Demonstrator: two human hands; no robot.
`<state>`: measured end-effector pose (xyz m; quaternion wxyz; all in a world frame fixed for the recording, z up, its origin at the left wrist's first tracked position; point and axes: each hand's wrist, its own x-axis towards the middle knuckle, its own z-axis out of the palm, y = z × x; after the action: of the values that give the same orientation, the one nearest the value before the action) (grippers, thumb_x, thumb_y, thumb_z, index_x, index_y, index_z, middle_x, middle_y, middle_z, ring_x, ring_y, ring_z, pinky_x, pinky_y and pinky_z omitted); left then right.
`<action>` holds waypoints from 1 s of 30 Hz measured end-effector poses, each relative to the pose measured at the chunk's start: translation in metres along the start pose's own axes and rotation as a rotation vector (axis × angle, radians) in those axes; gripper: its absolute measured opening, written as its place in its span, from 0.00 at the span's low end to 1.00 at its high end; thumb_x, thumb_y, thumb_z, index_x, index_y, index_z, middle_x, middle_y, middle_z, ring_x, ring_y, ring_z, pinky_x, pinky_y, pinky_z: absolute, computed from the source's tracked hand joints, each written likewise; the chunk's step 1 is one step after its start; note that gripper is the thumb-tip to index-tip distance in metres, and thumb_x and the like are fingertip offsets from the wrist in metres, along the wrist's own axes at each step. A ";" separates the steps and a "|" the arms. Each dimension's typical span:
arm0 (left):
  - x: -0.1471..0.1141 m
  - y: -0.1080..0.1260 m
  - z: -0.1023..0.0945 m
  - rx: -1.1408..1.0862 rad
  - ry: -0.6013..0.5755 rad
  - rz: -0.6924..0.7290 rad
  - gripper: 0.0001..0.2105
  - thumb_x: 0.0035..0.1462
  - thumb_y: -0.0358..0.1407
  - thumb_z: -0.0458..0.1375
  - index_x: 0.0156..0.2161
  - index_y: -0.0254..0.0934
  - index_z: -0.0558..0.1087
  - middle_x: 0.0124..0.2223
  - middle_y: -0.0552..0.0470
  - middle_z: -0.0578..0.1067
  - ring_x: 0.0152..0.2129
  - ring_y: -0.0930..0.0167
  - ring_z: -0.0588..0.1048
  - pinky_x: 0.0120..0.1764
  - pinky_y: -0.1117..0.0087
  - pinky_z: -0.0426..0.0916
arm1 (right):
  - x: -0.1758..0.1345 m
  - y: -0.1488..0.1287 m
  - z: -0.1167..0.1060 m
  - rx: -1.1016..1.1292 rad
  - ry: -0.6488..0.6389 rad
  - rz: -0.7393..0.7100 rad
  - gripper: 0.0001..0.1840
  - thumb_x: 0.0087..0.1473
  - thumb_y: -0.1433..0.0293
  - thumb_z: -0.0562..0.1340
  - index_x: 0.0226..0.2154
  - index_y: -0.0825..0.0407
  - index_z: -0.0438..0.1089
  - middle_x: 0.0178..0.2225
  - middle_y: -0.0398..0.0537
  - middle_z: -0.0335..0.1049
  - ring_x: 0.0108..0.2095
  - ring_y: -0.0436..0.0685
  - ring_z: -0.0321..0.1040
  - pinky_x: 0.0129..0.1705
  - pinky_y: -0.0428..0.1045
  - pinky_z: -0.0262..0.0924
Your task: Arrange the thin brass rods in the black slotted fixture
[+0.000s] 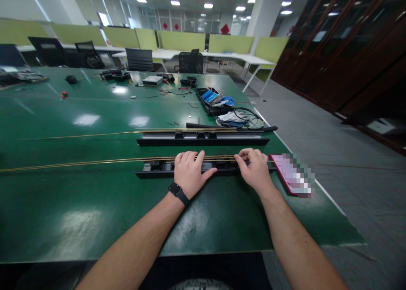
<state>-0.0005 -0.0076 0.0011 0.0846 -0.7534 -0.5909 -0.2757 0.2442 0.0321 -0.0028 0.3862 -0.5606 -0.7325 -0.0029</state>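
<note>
While left fingers (200,157) lie loosely spread over a black rail (223,172), right fingers (243,165) pinch slender golden wire (222,157).

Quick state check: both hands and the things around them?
Near rail: flat, partly covered
Gold rods: lengthwise along near rail
Left hand: over near rail, thumb spread
Right hand: pinching at gold rods
Far rail: flat, untouched
Tray: open, filled
Watch: strapped on, screen dark

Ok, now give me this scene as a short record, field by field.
Left hand: laid over the near rail and its gold wires, thumb spread
Right hand: thumb and finger at those wires; grip unclear
Far rail: black, beyond the near one
Watch: on the left wrist
Flat red-edged item: right of the near rail, partly blurred
Table: green, shiny
</note>
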 end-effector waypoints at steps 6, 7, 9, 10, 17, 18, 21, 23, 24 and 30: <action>0.000 0.000 -0.001 -0.001 0.003 0.004 0.29 0.61 0.57 0.61 0.58 0.39 0.75 0.51 0.41 0.79 0.50 0.55 0.74 0.56 0.52 0.60 | 0.001 0.004 0.001 -0.018 0.009 0.014 0.10 0.63 0.59 0.61 0.35 0.47 0.69 0.30 0.45 0.73 0.38 0.61 0.67 0.49 0.59 0.51; 0.000 0.000 -0.001 -0.001 0.001 0.003 0.29 0.61 0.57 0.61 0.58 0.39 0.75 0.51 0.41 0.79 0.50 0.55 0.73 0.56 0.52 0.60 | 0.001 0.005 0.001 -0.023 0.012 0.018 0.10 0.63 0.59 0.61 0.35 0.47 0.68 0.30 0.46 0.73 0.39 0.61 0.67 0.49 0.59 0.51; 0.000 0.000 -0.001 0.000 -0.003 0.000 0.30 0.61 0.58 0.61 0.58 0.38 0.74 0.50 0.40 0.79 0.50 0.55 0.73 0.56 0.52 0.60 | 0.001 0.005 0.001 -0.026 0.017 0.026 0.10 0.63 0.58 0.60 0.35 0.47 0.69 0.30 0.46 0.73 0.39 0.61 0.68 0.49 0.59 0.51; 0.000 0.000 -0.001 0.002 -0.004 -0.001 0.30 0.61 0.58 0.61 0.58 0.38 0.74 0.50 0.40 0.79 0.50 0.55 0.73 0.56 0.52 0.60 | 0.001 0.005 0.000 -0.025 0.018 0.030 0.11 0.63 0.58 0.60 0.35 0.47 0.69 0.30 0.46 0.73 0.39 0.61 0.68 0.50 0.59 0.51; 0.000 0.001 -0.001 -0.001 0.004 0.009 0.29 0.61 0.58 0.60 0.58 0.38 0.75 0.50 0.40 0.79 0.50 0.55 0.74 0.56 0.52 0.60 | 0.000 -0.001 -0.002 -0.005 0.012 -0.006 0.13 0.62 0.55 0.62 0.35 0.47 0.69 0.32 0.46 0.74 0.38 0.60 0.68 0.50 0.59 0.51; 0.000 0.000 -0.001 -0.002 0.005 0.008 0.30 0.61 0.58 0.60 0.58 0.38 0.75 0.50 0.40 0.79 0.50 0.55 0.74 0.56 0.52 0.60 | -0.001 -0.001 -0.002 -0.003 0.008 -0.010 0.13 0.62 0.55 0.62 0.35 0.47 0.69 0.32 0.46 0.74 0.38 0.60 0.68 0.50 0.59 0.51; 0.001 0.000 -0.001 -0.001 0.000 0.003 0.30 0.61 0.59 0.60 0.58 0.38 0.74 0.50 0.41 0.79 0.50 0.55 0.74 0.56 0.52 0.60 | -0.001 -0.001 0.000 0.000 0.004 -0.001 0.13 0.62 0.55 0.61 0.34 0.46 0.69 0.31 0.46 0.74 0.38 0.61 0.67 0.50 0.59 0.52; 0.001 0.001 -0.002 0.002 -0.003 0.002 0.30 0.61 0.58 0.60 0.58 0.38 0.74 0.50 0.41 0.79 0.50 0.55 0.74 0.56 0.52 0.60 | -0.001 0.001 0.001 0.002 0.005 0.008 0.12 0.62 0.56 0.61 0.34 0.46 0.69 0.31 0.46 0.73 0.38 0.61 0.67 0.49 0.59 0.52; 0.001 0.001 -0.002 0.003 -0.004 0.001 0.30 0.61 0.58 0.60 0.58 0.38 0.74 0.50 0.41 0.79 0.50 0.55 0.74 0.56 0.52 0.60 | -0.001 0.001 0.001 0.004 0.003 0.010 0.11 0.62 0.57 0.62 0.34 0.46 0.69 0.31 0.46 0.73 0.38 0.61 0.67 0.49 0.59 0.52; 0.000 0.000 0.000 -0.005 0.005 0.001 0.29 0.60 0.58 0.61 0.58 0.38 0.75 0.51 0.41 0.79 0.50 0.55 0.74 0.56 0.52 0.60 | 0.000 0.002 0.000 -0.007 0.017 0.011 0.10 0.62 0.58 0.61 0.34 0.46 0.68 0.29 0.44 0.71 0.36 0.60 0.66 0.48 0.58 0.52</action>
<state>-0.0006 -0.0079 0.0014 0.0843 -0.7533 -0.5895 -0.2791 0.2460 0.0330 -0.0034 0.3903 -0.5659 -0.7261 -0.0082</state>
